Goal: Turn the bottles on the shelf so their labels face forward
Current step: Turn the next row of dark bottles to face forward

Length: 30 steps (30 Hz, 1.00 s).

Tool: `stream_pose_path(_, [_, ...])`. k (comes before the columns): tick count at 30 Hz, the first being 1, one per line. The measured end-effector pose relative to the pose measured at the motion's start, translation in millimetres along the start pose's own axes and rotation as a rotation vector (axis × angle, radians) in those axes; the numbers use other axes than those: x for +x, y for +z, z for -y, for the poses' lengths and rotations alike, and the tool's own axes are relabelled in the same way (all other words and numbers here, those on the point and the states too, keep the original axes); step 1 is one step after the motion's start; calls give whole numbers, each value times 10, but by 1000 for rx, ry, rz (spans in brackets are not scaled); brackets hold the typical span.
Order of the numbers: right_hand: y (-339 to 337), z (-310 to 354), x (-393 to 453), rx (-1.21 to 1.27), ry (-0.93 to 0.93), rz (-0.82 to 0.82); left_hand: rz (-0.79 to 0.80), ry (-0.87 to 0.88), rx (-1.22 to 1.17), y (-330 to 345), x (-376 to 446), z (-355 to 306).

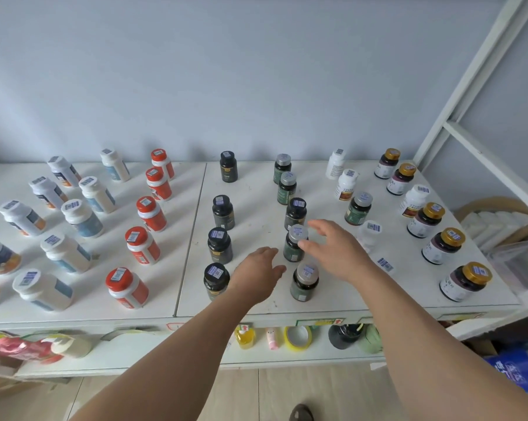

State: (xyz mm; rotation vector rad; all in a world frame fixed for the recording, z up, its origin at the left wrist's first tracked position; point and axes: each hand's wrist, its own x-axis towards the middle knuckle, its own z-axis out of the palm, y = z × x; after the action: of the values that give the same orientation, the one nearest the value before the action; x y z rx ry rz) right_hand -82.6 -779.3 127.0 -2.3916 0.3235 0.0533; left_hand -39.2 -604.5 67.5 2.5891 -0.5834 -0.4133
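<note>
Hands out over the shelf (pixel 256 189): our right hand (pixel 335 250), fingers spread, reaches the silver-capped green bottle (pixel 295 245) at frame centre, holding nothing. Our left hand (pixel 258 276) hovers relaxed just below-left.

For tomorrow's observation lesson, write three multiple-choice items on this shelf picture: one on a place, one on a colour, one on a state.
1. Where is the right hand?
A. by the green bottle with the silver cap
B. on the yellow tape roll
C. on an orange bottle

2. What colour are the caps of the bottles along the shelf's right edge?
A. red
B. gold
C. black

3. How is the left hand?
A. gripping a bottle
B. open, holding nothing
C. a fist

Key: 1 A, its fingers spread beside the green bottle; 2 B, the gold caps show it; 3 B, its fingers lie relaxed above the shelf.
</note>
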Motion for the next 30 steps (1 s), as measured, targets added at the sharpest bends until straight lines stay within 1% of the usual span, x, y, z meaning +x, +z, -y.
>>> stream_pose_path(2, [-7,39,145,-68,-8,69,0,-13,-2,-26,92,-47])
stream_pose_path(4, [15,59,250,-85,-13,134,8,-34,-17,-39,193,-69])
stream_pose_path(7, [54,19,357,-94,-41,182,51,-76,-27,-70,310,-83])
stream_pose_path(9, [37,-2,405,-97,-60,182,88,-106,-57,-93,394,-93])
stream_pose_path(11, [-9,2,452,-98,-76,173,123,-128,-140,-122,474,-114])
stream_pose_path(14, [-61,16,511,-75,-101,159,180,-98,-232,-163,538,-144])
stream_pose_path(22, [-132,91,578,-57,-70,127,387,-20,-217,-386,619,-163])
stream_pose_path(30, [-122,147,598,-30,-13,109,446,14,-291,-459,670,-60])
